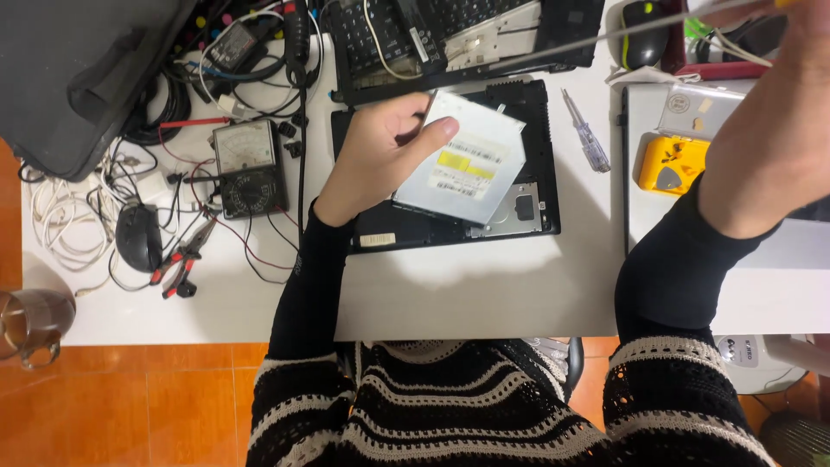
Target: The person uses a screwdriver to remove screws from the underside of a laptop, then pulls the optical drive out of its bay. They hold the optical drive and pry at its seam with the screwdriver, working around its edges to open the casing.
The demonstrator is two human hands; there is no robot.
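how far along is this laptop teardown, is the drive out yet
Done: the silver optical drive is out of the opened black laptop base; the keyboard part lies apart behind it. In hand: the left hand holds the drive above the base; the right hand is raised, holding a thin rod. Left: the base's other parts look still in place.

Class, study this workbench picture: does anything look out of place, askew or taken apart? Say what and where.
The black laptop base lies opened, and the left hand holds the flat silver drive tilted above it. A keyboard panel rests loose behind. Tangled cables sprawl around the meter at the left.
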